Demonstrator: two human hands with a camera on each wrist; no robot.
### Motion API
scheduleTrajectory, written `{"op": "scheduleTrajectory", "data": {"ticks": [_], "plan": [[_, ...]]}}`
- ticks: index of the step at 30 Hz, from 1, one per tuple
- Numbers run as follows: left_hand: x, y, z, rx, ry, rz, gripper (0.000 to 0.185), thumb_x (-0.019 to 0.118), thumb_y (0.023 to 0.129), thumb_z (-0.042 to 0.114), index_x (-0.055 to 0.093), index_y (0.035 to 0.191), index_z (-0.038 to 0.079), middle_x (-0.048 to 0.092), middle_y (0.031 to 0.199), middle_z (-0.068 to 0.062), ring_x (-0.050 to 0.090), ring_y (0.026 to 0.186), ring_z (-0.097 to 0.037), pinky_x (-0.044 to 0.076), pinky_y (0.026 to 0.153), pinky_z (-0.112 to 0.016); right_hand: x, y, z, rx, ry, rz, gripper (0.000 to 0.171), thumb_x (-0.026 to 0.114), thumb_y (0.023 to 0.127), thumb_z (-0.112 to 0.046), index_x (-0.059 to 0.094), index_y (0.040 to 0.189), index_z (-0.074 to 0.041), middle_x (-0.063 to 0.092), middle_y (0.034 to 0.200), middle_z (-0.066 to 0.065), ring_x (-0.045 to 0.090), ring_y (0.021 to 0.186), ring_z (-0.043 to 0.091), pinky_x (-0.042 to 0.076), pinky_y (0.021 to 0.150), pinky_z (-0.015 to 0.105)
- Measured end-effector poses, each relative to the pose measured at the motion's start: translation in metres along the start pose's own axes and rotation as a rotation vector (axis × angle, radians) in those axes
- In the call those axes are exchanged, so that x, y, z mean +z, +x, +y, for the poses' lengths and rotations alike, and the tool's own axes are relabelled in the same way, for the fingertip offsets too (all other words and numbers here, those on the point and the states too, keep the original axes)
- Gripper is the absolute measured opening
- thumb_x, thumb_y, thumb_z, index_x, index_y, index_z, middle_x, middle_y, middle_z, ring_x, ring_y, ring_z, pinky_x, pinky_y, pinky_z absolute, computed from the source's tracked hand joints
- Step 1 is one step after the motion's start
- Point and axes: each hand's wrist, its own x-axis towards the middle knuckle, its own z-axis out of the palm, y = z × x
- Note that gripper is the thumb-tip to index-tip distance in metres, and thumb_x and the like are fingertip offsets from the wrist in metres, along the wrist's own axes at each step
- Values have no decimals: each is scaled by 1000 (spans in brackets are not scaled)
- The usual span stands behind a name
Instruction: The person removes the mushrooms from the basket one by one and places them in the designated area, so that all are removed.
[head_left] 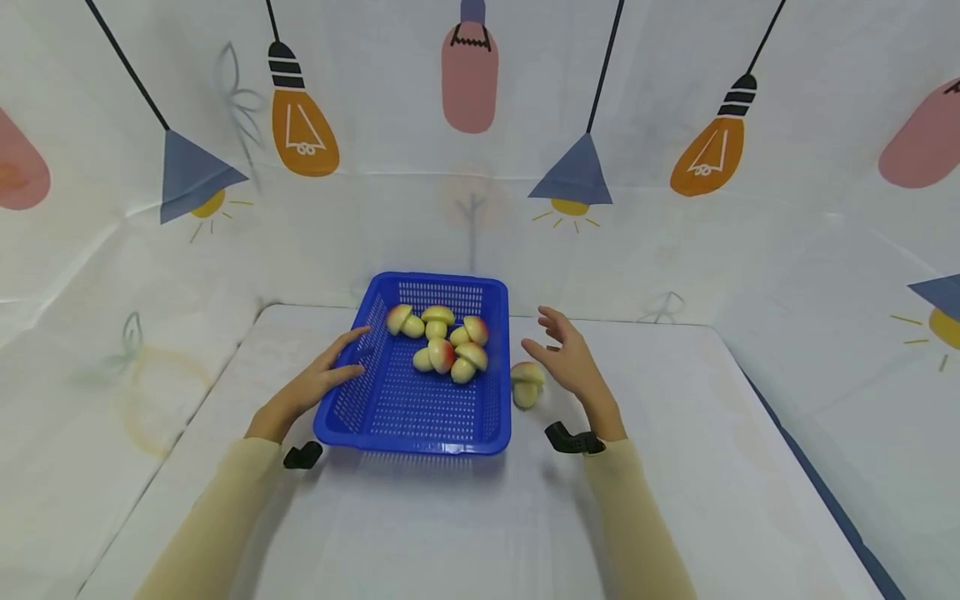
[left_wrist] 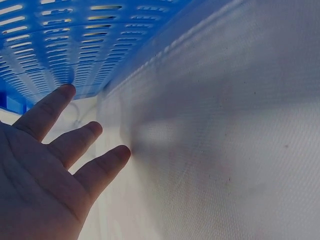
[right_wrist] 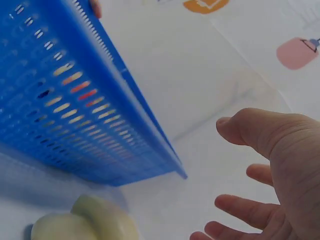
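A blue plastic basket (head_left: 420,417) with slotted walls holds several toy mushrooms (head_left: 439,356), cream with yellow and red caps, grouped toward its back right. At the basket's left side is my left hand (head_left: 309,387), thumb and a finger reaching over the rim. In the left wrist view, its other fingers (left_wrist: 80,142) spread straight beside the slotted wall; whether they touch it I cannot tell. My right hand (head_left: 570,358) hovers right of the basket, fingers apart and holding nothing. Another toy mushroom (head_left: 527,385) lies on the table just outside the basket's right wall, near that hand.
The white-covered table (head_left: 645,500) extends in front of the basket and to both sides. Behind it hangs a white sheet (head_left: 390,200) printed with lamps and bulbs. A dark blue edge (head_left: 817,483) runs along the table's right side.
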Motion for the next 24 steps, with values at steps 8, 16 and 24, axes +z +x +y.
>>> {"op": "scheduleTrajectory", "data": {"ticks": [8,16,24], "plan": [[0,-1,3,-15,12,5,72,53,105,27,15,166,30,5,172,-21,16,152,-53,16,114,-78,9,16,-22,-38,25,-34,72,71,98,-28,36,159,-13,40,162,17,37,150,37,38,115,57],[0,0,2,13,-15,-7,73,53,105,25,14,167,27,6,171,-23,22,149,-52,25,112,-72,17,28,-45,-70,-33,-68,74,70,98,-30,34,160,-13,41,160,20,38,149,38,37,116,57],[2,0,3,6,-20,-5,72,51,105,24,13,167,27,3,171,-22,18,150,-53,22,113,-75,30,40,-59,-97,24,-91,74,71,96,-26,35,159,-12,42,159,22,39,148,41,38,116,57]]}}
